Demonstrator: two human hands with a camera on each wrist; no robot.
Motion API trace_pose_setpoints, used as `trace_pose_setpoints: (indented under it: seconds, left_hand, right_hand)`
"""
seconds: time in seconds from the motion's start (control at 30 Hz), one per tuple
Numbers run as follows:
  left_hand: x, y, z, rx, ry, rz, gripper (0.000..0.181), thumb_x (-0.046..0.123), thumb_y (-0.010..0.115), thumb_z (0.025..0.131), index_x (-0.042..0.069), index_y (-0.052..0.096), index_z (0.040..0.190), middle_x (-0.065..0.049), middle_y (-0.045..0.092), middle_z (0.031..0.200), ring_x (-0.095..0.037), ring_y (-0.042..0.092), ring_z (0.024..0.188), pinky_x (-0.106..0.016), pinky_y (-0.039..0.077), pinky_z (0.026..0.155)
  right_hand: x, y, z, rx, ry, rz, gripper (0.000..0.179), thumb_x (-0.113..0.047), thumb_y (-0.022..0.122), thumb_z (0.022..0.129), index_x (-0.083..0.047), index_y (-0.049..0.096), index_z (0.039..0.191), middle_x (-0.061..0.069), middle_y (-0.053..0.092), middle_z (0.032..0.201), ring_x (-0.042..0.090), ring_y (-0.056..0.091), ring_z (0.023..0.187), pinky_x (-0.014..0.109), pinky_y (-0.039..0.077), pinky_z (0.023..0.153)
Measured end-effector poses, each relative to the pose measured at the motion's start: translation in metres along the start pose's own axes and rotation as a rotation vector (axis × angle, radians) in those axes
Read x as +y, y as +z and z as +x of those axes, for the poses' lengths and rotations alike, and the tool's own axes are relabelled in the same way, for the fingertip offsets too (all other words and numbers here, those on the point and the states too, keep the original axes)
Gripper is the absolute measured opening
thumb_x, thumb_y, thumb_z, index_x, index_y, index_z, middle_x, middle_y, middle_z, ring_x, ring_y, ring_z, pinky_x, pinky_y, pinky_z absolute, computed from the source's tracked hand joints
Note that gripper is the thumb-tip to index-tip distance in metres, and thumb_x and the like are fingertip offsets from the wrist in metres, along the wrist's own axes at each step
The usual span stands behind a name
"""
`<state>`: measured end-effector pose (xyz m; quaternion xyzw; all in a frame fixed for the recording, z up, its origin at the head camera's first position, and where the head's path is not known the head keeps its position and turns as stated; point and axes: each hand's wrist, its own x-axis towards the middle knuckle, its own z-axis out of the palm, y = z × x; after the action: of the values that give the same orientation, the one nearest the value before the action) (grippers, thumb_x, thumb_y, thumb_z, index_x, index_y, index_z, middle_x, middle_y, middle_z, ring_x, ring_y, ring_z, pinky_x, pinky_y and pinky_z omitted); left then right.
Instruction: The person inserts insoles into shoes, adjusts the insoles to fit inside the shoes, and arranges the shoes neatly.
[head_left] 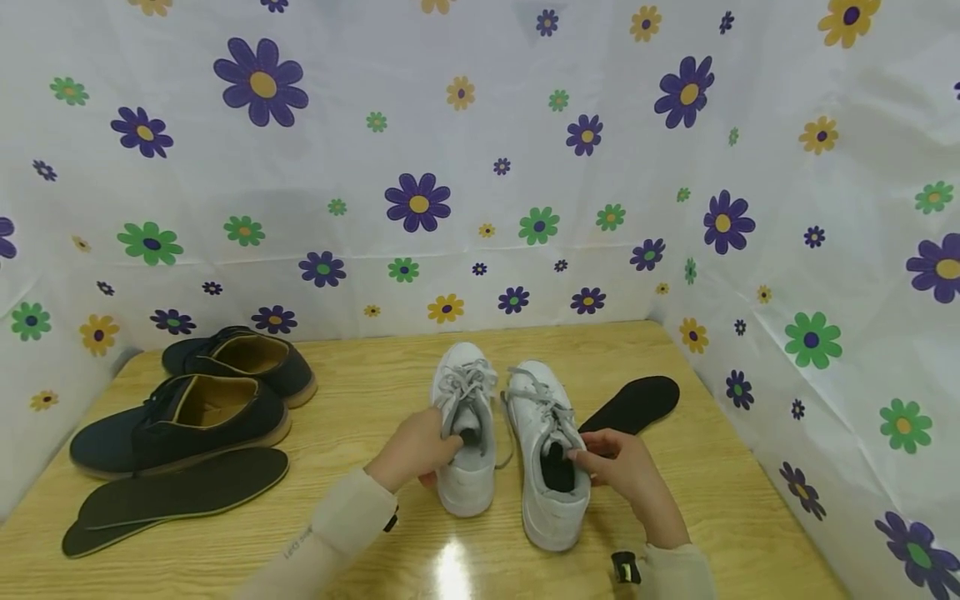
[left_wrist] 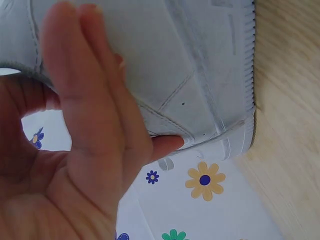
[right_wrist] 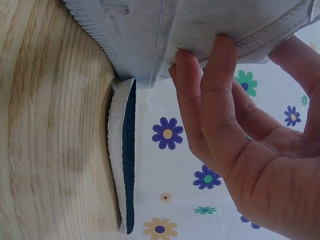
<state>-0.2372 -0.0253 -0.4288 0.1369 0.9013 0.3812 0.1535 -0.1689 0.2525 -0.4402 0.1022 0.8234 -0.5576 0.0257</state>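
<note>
Two white lace-up sneakers stand side by side on the table, toes pointing away and heels toward me. My left hand (head_left: 411,450) grips the left sneaker (head_left: 465,493) by its collar, the thumb over the opening's edge and the fingers along the outer side (left_wrist: 150,55). My right hand (head_left: 628,471) pinches the collar of the right sneaker (head_left: 551,523), thumb at the inside edge, fingertips against the outer wall in the right wrist view. Inside the right sneaker shows black, while the left one's interior looks grey. Behind my right hand lies a black insole (head_left: 637,402).
At the left stand two dark blue lace-up shoes (head_left: 187,425), one behind the other. In front of them two dark insoles (head_left: 187,487) overlap on the wooden table (head_left: 360,550). A flower-printed white sheet (head_left: 450,150) rises behind and at the sides.
</note>
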Motion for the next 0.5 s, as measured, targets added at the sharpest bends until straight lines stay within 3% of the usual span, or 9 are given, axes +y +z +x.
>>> trace_pose_setpoints:
  seconds: [0.13, 0.23, 0.37, 0.5]
  left_hand:
    - [0.001, 0.002, -0.005, 0.003, 0.012, -0.015, 0.013, 0.009, 0.058, 0.089, 0.002, 0.052, 0.08, -0.012, 0.055, 0.06, -0.018, 0.055, 0.037, -0.039, 0.052, 0.043]
    - [0.001, 0.004, -0.008, 0.004, 0.022, -0.017, 0.013, 0.01, 0.058, 0.088, -0.001, 0.052, 0.086, -0.013, 0.056, 0.064, -0.017, 0.055, 0.037, -0.039, 0.052, 0.042]
    - [0.001, 0.007, -0.011, -0.003, 0.034, -0.024, 0.014, 0.011, 0.058, 0.089, -0.002, 0.052, 0.089, -0.013, 0.056, 0.066, -0.018, 0.055, 0.038, -0.039, 0.052, 0.043]
    - [0.003, 0.01, -0.016, -0.004, 0.032, -0.052, 0.018, 0.011, 0.058, 0.088, -0.005, 0.052, 0.094, -0.014, 0.056, 0.067, -0.022, 0.058, 0.04, -0.039, 0.051, 0.042]
  right_hand:
    - [-0.002, 0.0, -0.002, -0.006, -0.034, -0.028, 0.035, -0.013, 0.072, 0.086, 0.006, 0.064, 0.115, 0.012, 0.065, 0.099, 0.019, 0.061, 0.087, 0.034, 0.056, 0.069]
    - [-0.005, 0.002, -0.004, 0.015, -0.092, -0.107, 0.035, -0.013, 0.07, 0.087, 0.007, 0.063, 0.115, 0.012, 0.066, 0.096, 0.021, 0.062, 0.086, 0.035, 0.055, 0.069]
    - [-0.016, 0.009, -0.013, 0.101, -0.211, -0.273, 0.035, -0.013, 0.069, 0.089, 0.007, 0.062, 0.116, 0.013, 0.065, 0.098, 0.026, 0.063, 0.088, 0.039, 0.054, 0.074]
    - [-0.029, 0.018, -0.024, 0.159, -0.394, -0.39, 0.03, -0.011, 0.07, 0.087, 0.003, 0.065, 0.114, 0.016, 0.062, 0.108, 0.032, 0.059, 0.098, 0.045, 0.052, 0.082]
